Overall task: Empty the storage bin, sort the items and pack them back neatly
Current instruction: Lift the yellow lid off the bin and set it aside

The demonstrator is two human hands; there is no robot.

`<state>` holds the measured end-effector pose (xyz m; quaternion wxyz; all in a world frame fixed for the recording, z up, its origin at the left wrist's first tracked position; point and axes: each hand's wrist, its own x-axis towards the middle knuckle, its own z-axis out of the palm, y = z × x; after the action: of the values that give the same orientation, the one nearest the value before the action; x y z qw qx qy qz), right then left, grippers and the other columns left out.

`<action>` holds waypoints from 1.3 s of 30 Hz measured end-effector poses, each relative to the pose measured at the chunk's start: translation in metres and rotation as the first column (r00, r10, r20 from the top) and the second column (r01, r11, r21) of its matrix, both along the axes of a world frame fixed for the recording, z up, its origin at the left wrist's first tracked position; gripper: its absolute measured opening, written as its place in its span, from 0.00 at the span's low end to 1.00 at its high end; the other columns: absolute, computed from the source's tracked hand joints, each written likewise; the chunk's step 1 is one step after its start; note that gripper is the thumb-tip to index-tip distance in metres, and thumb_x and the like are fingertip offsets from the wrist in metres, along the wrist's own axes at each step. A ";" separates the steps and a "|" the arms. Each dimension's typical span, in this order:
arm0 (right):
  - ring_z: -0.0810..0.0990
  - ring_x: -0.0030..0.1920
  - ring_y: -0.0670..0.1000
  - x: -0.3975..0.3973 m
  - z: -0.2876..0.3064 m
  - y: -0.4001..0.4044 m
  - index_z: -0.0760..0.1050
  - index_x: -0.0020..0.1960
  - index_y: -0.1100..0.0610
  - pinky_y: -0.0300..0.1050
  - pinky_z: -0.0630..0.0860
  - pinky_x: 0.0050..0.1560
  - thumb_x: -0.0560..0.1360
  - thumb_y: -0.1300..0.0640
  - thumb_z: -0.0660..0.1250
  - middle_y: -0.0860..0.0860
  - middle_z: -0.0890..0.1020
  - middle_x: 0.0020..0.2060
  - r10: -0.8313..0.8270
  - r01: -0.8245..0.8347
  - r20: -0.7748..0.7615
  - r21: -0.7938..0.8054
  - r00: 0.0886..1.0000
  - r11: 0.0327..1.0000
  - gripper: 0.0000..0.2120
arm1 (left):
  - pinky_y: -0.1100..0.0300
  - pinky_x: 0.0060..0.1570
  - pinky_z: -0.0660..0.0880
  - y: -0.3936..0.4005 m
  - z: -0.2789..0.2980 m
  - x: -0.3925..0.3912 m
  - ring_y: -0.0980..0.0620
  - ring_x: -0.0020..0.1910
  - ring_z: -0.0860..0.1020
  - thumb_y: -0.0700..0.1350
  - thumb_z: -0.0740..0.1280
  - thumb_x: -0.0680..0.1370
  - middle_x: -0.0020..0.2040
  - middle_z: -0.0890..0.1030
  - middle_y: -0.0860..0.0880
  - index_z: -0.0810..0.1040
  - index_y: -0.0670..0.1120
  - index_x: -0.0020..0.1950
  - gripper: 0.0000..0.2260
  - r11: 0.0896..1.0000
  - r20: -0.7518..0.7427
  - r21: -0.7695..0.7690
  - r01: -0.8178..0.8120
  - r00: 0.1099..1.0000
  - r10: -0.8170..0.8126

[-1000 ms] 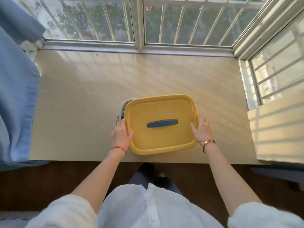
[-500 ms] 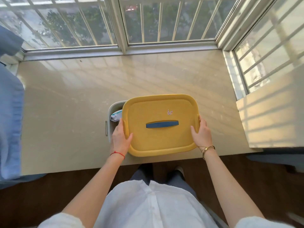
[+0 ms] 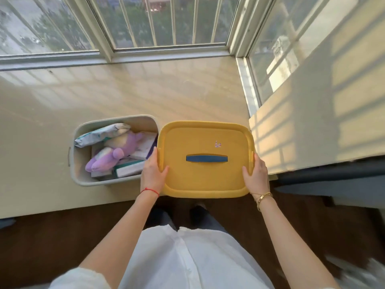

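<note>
Both hands hold the yellow lid (image 3: 205, 176) by its sides, left hand (image 3: 153, 174), right hand (image 3: 255, 175), beside the open grey storage bin (image 3: 78, 172) with a purple plush toy (image 3: 116, 152) inside.

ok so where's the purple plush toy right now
In the head view, the purple plush toy lies inside the open grey bin, left of the yellow lid.

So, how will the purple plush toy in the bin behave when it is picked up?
The purple plush toy looks soft, so it will probably flop and squash in the hand. It seems light for its size. It lies on top of the books, so it should lift out freely.
</note>
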<state>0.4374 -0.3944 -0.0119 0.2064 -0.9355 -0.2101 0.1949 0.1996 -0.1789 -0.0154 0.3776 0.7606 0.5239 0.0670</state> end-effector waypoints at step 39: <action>0.67 0.68 0.53 0.017 -0.093 -0.016 0.64 0.71 0.58 0.47 0.66 0.68 0.77 0.58 0.62 0.54 0.70 0.67 0.362 -0.363 -0.036 -0.030 0.931 0.931 0.23 | 0.53 0.63 0.72 -0.055 -0.073 0.001 0.52 0.65 0.72 0.48 0.66 0.77 0.65 0.75 0.50 0.69 0.49 0.70 0.21 0.991 -0.133 -0.055 0.125 0.982 -0.132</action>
<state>0.4541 -0.4104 -0.1045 0.1529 -0.8813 -0.3725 0.2474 0.2002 -0.2341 -0.0883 0.3619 0.7867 0.4997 -0.0220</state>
